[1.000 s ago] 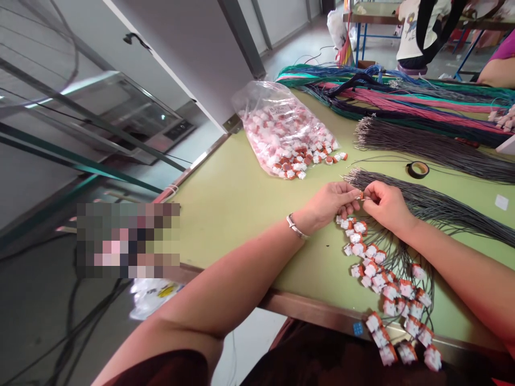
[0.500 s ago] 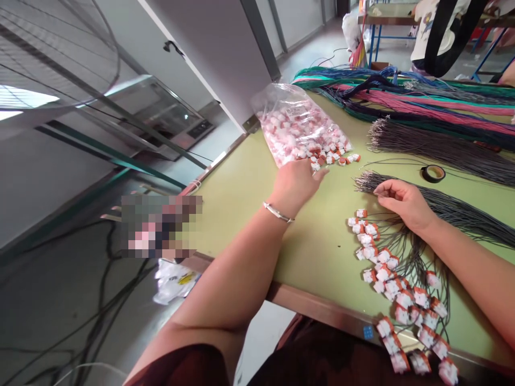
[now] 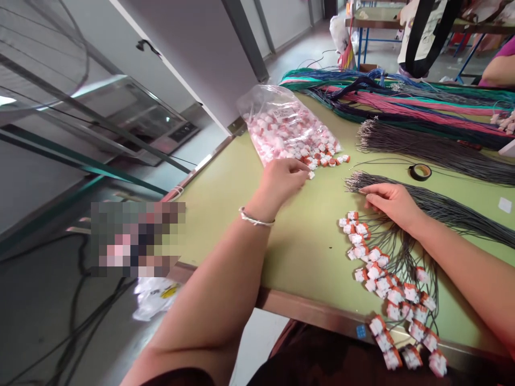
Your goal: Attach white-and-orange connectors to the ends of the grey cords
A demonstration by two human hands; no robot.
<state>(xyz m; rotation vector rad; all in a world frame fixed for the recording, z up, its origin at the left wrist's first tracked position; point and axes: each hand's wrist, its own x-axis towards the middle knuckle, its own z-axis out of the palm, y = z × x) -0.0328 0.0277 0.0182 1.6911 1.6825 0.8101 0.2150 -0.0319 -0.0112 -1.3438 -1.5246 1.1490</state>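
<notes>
My left hand (image 3: 281,182) is closed, with a small white connector housing (image 3: 311,175) at its fingertips. It is just in front of a clear plastic bag (image 3: 281,120) full of white and orange housings, several of them loose at its mouth (image 3: 332,161). To the right, my right hand (image 3: 388,202) pinches at the tips of a bundle of dark wires (image 3: 438,206) with metal terminals (image 3: 354,181); the wire end between its fingers is mostly hidden. Below it lie several wires fitted with white-and-orange connectors (image 3: 374,271), some hanging over the table edge.
A roll of black tape (image 3: 420,171) lies between the wire bundle and a second dark bundle (image 3: 434,150). Behind are long pink, green and blue wires (image 3: 386,99). The green table (image 3: 225,198) has a metal front edge (image 3: 298,306). Another person (image 3: 426,37) is at the back.
My left hand has drawn back slightly from the loose housings, its fingers now together on one housing. My right hand stays at the terminal ends. The whole view has shifted a little.
</notes>
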